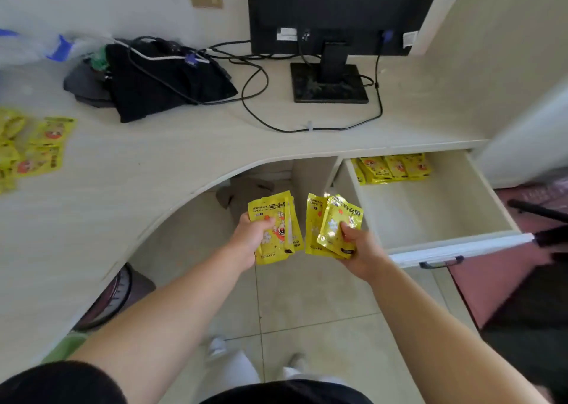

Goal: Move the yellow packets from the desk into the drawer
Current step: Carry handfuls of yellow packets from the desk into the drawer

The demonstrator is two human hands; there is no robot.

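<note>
Seen from above, looking down past two bare forearms. Open drawer (430,206) pulled out from under the pale curved surface (172,157), right of centre; a row of yellow hand-warmer packets (393,168) standing on edge against its back wall, the rest of its floor bare. Dark handle (441,262) on the drawer's white front.

Just left of the drawer, over the tiled floor (307,311), both hands raised side by side and apart. Left hand (250,234), grip clenched on a small stack of packets (276,228), thumb pressed across the printed face. Right hand (359,250), nearer the drawer's front corner, grip closed around another fanned stack (330,225), thumb on top.

Far left of the drawer, at the surface's edge, loose packets still lying flat (40,145), partly cut off by the frame. Behind the drawer, toward the wall: a black monitor (335,10) on its stand, trailing cables (261,96), and a heap of black cloth (166,83).
</note>
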